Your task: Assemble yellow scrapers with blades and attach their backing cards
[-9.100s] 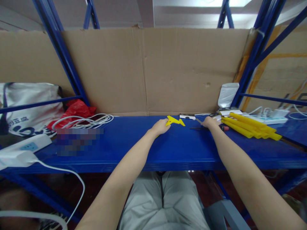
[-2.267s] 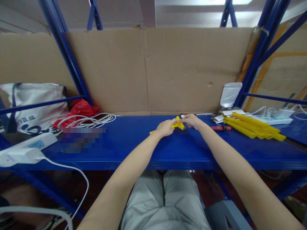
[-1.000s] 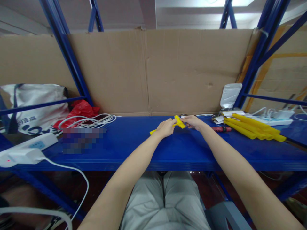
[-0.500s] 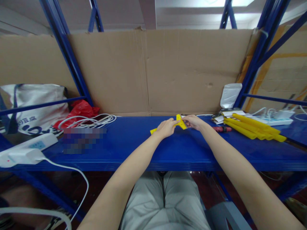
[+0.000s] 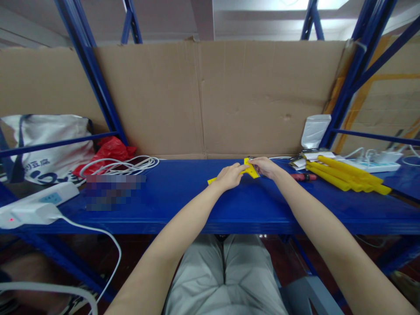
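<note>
Evidently meant as a screen, the tall brown cardboard panel (image 5: 203, 100) stands upright behind the blue metal desk (image 5: 157, 208). On the desk's right side lies a stack of long, smooth yellow tubes (image 5: 348, 173), side by side, probably set there to leave the middle free while staying within reach.

Near the far edge, just right of centre, the two hands meet at one thing, a bright yellow T-shaped tool. The left hand (image 5: 230, 176) is closed around its handle, seemingly to steady it; the right hand (image 5: 265, 166) has its fingertips at the head, though whether they pinch it or some small part there, I cannot tell.

The yellow T-shaped tool (image 5: 252, 169) has its long axis running left to right, rising slightly away from the person; its head points right, slanting across that line. Smallest, a red-and-black cylindrical handle (image 5: 304, 176) rests beside the tubes.
</note>
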The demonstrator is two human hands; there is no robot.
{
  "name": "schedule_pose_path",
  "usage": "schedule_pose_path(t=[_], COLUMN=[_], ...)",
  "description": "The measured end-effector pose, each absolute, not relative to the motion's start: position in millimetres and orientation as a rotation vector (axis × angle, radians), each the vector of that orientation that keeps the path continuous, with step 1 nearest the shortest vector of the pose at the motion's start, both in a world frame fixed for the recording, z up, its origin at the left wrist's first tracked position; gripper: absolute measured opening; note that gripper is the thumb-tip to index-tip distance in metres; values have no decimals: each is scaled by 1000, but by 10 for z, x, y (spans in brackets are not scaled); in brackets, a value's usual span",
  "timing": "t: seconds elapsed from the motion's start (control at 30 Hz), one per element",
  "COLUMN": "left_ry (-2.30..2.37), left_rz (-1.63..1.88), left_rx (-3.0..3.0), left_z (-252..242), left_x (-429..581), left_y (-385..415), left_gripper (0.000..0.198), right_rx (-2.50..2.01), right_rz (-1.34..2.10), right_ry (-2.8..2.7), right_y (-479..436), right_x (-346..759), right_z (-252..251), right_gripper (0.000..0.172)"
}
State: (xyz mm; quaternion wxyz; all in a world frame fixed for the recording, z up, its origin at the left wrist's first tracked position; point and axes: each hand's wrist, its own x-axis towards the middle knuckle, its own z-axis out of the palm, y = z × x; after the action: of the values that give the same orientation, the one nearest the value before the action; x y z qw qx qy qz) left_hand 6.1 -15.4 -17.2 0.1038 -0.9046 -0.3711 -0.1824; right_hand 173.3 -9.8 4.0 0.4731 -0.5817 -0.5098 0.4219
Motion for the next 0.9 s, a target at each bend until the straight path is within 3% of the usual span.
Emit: schedule_pose_path(t=[0.33,0.5,0.57,0.7,0.9], left_ry=[-1107,-1115,-1127,-1136,-1142], left_rz=[-414,-378,-365,-338,-326], left_rx=[-2693,-2699,-2703,-2720,-2760], left_z=[-189,-201,-210,-215,-209], left_x=[69,72,72,70,70], left_y=[-135,-121,-112,-106,-109], left_gripper=[47,48,48,47,46], right_rx=[-1478,-1855,-2060,-2378,-2450], right_rz=[981,246,8,23,90], right_ry=[-1347,-1544,-1561,-1585,-1674], right_y=[24,151,157,118,153], right_x=[1808,2107,2261,2462,2505], right_z=[-78,-139,-151,-171,-206], right_gripper=[15,19,34,46,52])
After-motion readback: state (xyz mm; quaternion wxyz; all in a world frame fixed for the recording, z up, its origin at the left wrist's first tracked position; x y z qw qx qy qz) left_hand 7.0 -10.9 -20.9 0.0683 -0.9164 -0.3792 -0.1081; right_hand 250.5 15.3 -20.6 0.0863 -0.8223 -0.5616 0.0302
